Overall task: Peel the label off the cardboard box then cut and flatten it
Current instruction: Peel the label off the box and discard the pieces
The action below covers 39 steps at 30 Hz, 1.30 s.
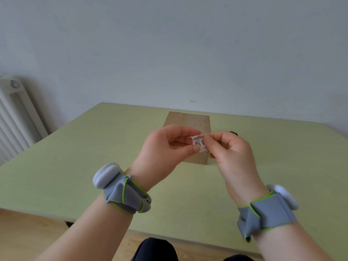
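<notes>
A brown cardboard box [187,119] stands on the pale green table [75,166], partly hidden behind my hands. Its top face shows pale patches where paper was stuck. A small white label [198,143] with black print is held in the air above the box's near edge. My left hand [165,149] pinches the label's left side between thumb and fingers. My right hand [227,149] pinches its right side. Both wrists wear grey bands with white pods.
A small dark object [234,133] peeks out on the table behind my right hand; I cannot tell what it is. A white radiator [17,117] stands at the left wall. The table's near edge runs above the wooden floor [28,236].
</notes>
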Motion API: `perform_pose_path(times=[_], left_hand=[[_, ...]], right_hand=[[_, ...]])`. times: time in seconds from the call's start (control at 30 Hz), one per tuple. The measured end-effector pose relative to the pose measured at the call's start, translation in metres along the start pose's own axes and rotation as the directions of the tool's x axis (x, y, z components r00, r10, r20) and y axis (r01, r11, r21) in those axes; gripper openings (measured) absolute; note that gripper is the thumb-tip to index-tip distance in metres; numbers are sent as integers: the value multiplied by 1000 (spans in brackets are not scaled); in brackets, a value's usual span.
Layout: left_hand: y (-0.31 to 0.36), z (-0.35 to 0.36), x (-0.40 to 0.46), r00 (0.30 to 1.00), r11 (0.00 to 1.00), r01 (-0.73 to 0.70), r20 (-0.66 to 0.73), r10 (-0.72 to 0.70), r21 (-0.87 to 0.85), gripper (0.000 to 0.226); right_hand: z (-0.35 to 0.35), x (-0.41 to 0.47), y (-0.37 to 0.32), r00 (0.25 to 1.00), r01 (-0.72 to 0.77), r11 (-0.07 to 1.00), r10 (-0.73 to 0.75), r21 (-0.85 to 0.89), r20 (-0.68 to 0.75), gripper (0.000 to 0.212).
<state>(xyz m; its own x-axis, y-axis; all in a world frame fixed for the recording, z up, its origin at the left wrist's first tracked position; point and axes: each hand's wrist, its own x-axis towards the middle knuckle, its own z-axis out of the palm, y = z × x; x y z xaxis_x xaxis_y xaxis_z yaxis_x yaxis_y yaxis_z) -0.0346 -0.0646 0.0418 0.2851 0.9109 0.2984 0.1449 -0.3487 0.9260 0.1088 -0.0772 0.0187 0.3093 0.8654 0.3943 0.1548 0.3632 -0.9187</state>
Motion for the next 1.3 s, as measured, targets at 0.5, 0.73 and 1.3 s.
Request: perform_pose_path(times=[0.5,0.73,1.3], left_hand=[[-1,-6,8,996,930,-40,-57,65,365,8],[0,-4,8,980,835,-129,-59,189,535,9],[12,16,1,967,959,-190,-131,220,209,12]], right_hand=[[-1,-4,-2,981,192,969,-183,-155,67,13],[-1,-1,0,978,205,956,-195,-209,70,10],[-4,7,9,961,-255,954,268,155,-70,17]])
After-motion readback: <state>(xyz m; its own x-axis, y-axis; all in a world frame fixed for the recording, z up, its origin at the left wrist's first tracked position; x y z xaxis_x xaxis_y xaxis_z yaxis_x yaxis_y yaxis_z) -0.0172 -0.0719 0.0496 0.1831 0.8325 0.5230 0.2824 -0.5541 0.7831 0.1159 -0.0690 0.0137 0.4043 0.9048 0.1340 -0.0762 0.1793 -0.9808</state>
